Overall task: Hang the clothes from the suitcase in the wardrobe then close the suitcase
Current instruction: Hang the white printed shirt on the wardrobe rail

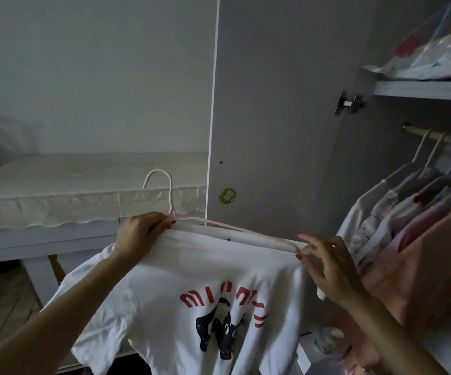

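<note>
Several garments [397, 212] already hung on the rail [435, 136] at right; left hand [140, 234] and right hand [324, 263] pinched a white T-shirt [191, 293] onto its hanger [170, 196], unhung; suitcase unseen.

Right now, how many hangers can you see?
4: one pink hanger in the white T-shirt, three hooked on the wardrobe rail. More may be hidden off frame.

Position: the single head camera is sitting above and behind both forearms.
Facing: it is looking forward and slightly down, with the left hand [140, 234] low centre-left and the right hand [327, 269] low centre-right.
Nearness: it is sitting close to the hands, within arm's reach.
Beyond the right hand: it is taking in the open wardrobe [278, 104].
Overlap: only one view is looking on.
</note>
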